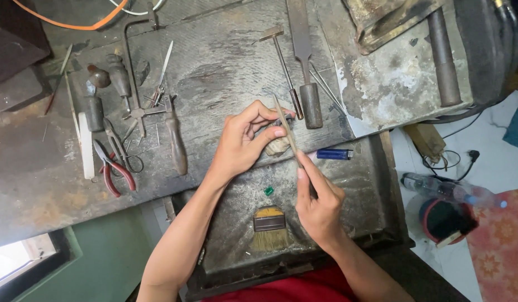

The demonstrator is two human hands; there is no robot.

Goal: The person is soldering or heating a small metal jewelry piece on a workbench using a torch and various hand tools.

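Left hand (242, 142) pinching small pale piece (278, 146); right hand (317, 204) gripping thin file (285, 127). Risk: file slipping onto fingers, piece dropping into tray (365, 184).

a slim, pale metal file (285, 127) stood at mid-frame, slanting from upper left down to lower right, its lower end pinched between fingers. beneath its middle sat a small, pale, lumpy piece (278, 146), partly hidden by fingers, at the workbench's front edge above a dark tray.
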